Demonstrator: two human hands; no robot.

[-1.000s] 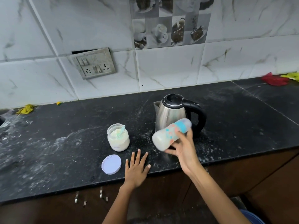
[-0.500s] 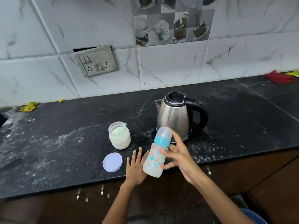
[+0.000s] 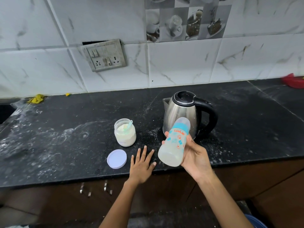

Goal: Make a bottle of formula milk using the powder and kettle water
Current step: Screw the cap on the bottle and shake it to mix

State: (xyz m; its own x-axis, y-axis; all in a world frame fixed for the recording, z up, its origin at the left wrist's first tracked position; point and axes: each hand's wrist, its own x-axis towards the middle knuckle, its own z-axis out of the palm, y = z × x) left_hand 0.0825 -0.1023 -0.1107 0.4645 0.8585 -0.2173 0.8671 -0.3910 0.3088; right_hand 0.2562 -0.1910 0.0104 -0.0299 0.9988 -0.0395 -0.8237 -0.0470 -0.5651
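My right hand (image 3: 195, 154) grips a capped baby bottle (image 3: 174, 143) holding cloudy white liquid, tilted with its blue collar up and to the right, above the counter's front edge. Just behind it stands a steel kettle (image 3: 181, 112) with a black lid and handle. An open glass jar of white powder (image 3: 125, 132) with a pale scoop inside stands to the left. Its round white lid (image 3: 117, 158) lies flat nearer the edge. My left hand (image 3: 142, 163) rests flat on the counter, fingers spread, between the lid and the bottle.
The black counter (image 3: 65, 137) is dusted with spilled powder. A wall socket plate (image 3: 104, 55) sits on the tiled backsplash. Yellow scraps (image 3: 36, 98) lie at the back left, a red cloth (image 3: 293, 81) at the far right, and a sink edge (image 3: 5, 111) at the left.
My right hand swung the bottle from nearly sideways in front of the kettle down to a steeper tilt, then turned it slightly. My left hand stayed flat on the counter.
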